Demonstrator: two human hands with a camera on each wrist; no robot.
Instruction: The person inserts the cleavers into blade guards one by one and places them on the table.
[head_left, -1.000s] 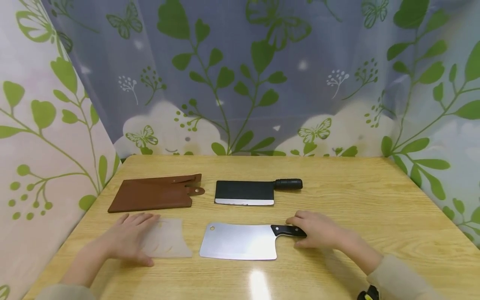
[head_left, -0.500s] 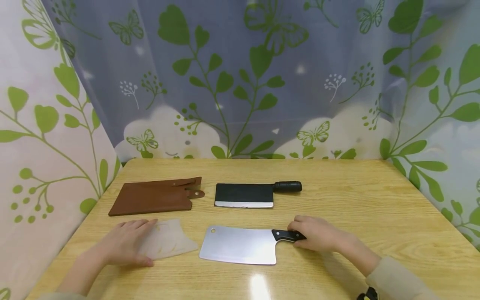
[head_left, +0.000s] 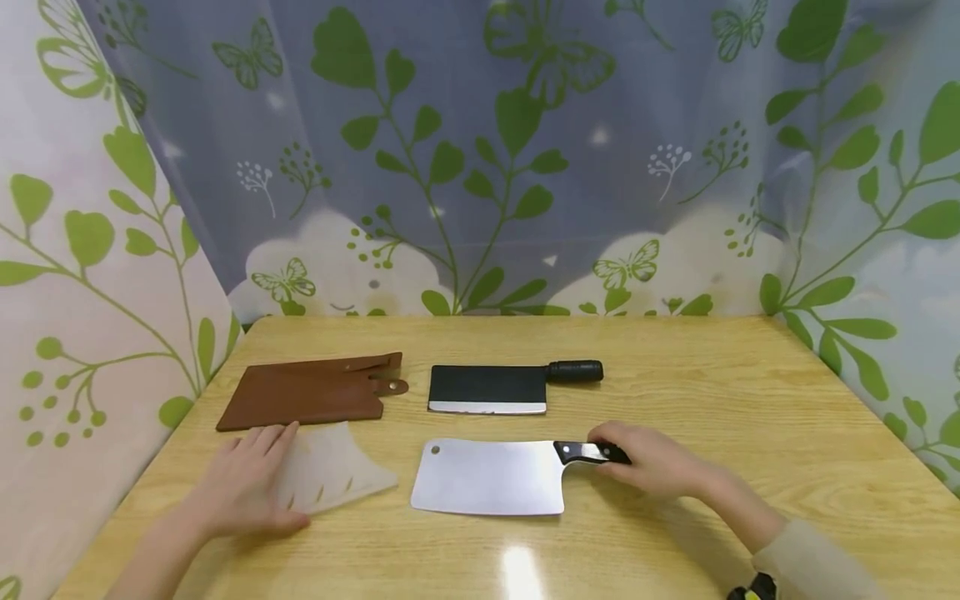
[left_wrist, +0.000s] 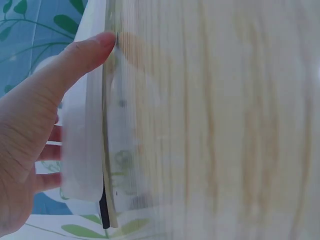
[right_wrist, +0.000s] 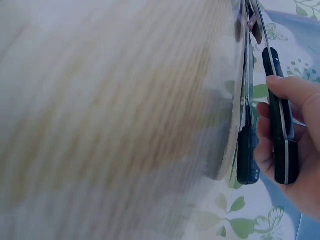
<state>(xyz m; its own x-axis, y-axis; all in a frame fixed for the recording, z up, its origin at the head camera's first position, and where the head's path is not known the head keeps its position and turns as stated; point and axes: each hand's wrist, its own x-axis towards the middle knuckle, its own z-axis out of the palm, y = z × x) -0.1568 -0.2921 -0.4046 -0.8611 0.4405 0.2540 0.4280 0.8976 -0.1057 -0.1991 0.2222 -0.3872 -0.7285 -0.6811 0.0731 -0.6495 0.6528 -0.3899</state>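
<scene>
My right hand [head_left: 654,460] grips the black riveted handle [head_left: 585,452] of a silver cleaver [head_left: 487,477]. The cleaver's broad blade points left, with a small hole near its far tip corner. In the right wrist view, thumb and fingers wrap that cleaver handle [right_wrist: 281,120]. On the left, my left hand [head_left: 243,483] holds a translucent white blade sheath [head_left: 341,467], thumb at its near edge and fingers at its far edge. The sheath tilts, its notched open end facing the cleaver's blade across a small gap. The left wrist view shows the sheath [left_wrist: 82,145] between thumb and fingers.
Behind the sheath lies a brown leather knife cover [head_left: 300,396] with a snap strap. To its right rests a second cleaver [head_left: 487,385], dark-bladed with a black round handle. The wooden table [head_left: 720,375] ends at patterned curtains [head_left: 480,208] behind and at the sides.
My right hand has taken a firmer grip on the cleaver's handle and raised it slightly, shifting right. My left hand has tilted the sheath up, turning its open end.
</scene>
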